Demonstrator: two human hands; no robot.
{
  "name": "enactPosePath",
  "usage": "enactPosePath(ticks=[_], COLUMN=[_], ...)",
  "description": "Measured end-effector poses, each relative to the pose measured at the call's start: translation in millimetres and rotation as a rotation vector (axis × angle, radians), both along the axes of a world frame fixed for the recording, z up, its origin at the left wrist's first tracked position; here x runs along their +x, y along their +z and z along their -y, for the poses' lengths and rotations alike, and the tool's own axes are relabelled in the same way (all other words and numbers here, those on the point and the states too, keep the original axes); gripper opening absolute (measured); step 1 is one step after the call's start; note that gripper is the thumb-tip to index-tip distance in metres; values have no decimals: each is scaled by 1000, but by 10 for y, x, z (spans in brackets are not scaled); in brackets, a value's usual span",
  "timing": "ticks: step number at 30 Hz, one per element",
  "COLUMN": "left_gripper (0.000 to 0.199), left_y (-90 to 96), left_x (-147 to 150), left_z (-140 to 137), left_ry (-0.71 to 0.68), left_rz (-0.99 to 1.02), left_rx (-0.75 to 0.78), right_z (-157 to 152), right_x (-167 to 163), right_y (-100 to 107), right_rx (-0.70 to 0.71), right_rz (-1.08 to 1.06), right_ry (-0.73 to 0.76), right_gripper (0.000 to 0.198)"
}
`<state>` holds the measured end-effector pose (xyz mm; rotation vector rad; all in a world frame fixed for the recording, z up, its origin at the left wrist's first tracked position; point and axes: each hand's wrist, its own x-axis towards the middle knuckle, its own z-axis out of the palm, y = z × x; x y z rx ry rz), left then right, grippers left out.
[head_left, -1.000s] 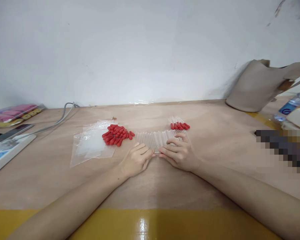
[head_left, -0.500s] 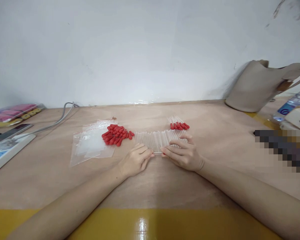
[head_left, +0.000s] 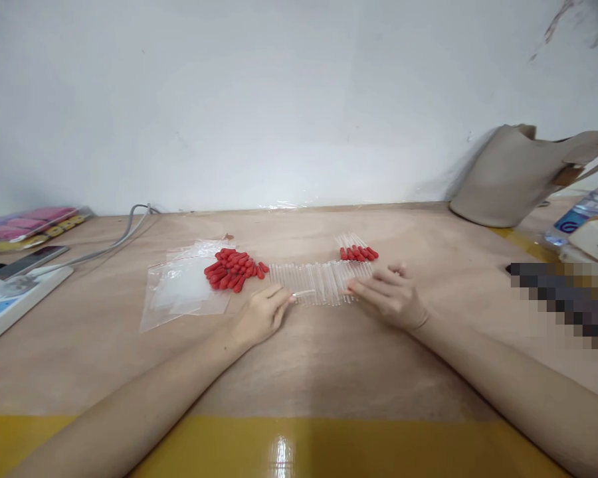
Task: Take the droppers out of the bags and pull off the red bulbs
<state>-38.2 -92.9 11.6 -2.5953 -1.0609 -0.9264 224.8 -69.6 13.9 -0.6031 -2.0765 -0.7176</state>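
A thin clear dropper tube [head_left: 305,293] sticks out to the right from the pinched fingertips of my left hand [head_left: 263,312]. Beneath and behind it, a row of similar clear tubes [head_left: 323,279] lies side by side on the table. My right hand [head_left: 391,295] is at the row's right end with its fingers drawn together; what they hold, if anything, is too small to make out. To the left lies a heap of red rubber bulbs [head_left: 232,265], partly over clear plastic bags [head_left: 179,292]. Several droppers with red bulbs [head_left: 359,253] lie behind the row.
A beige bag [head_left: 503,176] stands at the back right, near a plastic bottle [head_left: 583,206]. At left are a power strip [head_left: 34,292], a grey cable [head_left: 109,249], a phone [head_left: 30,261] and a pink-and-yellow packet [head_left: 34,226]. A pale wall [head_left: 279,99] closes the back.
My right hand has moved right and slightly up, away from my left hand. The tube that lay between both hands is now held only by the left, which has shifted a little left.
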Motion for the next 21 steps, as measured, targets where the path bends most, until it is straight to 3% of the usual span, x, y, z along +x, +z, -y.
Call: enactPosePath(ticks=[5,10,15,21], left_gripper=[27,28,18,16], left_y=[-32,-47,-35,12], left_x=[-18,17,4,30], left_z=[-146,-294,-339,-272], left_ry=[166,182,146,129], left_rz=[13,33,10,-123], left_rx=[20,75,130,178], right_z=[-265,-429,-501,-521], right_x=[219,390,468,446], right_y=[-26,-35,-95,-152], right_rx=[-453,-852,-1018,-1060], right_rz=[-328,-533,-548,-559], right_ry=[-160,-488,-581,-546], right_gripper=[23,27,24,24])
